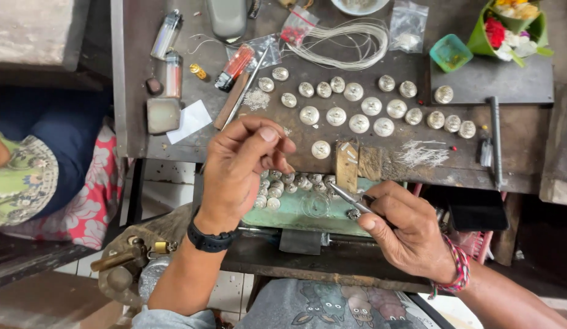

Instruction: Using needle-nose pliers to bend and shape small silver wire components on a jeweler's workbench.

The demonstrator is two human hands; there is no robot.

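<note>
**Silver domes under our hands at the bench**

From the head camera we see our left hand (244,164) raised above the green tray (289,210), its grip pinched shut, thumb against fingertips; what it pinches is too small to tell. Our right hand (408,228) has its grip closed on metal tweezers (347,198), tips pointing up-left over the tray, near the small silver pieces (274,194) lying in it. Beyond, on the bench (515,131), rows of round silver domes (356,106) lie beside a wire coil (350,38) and a red lighter (236,66).
</note>
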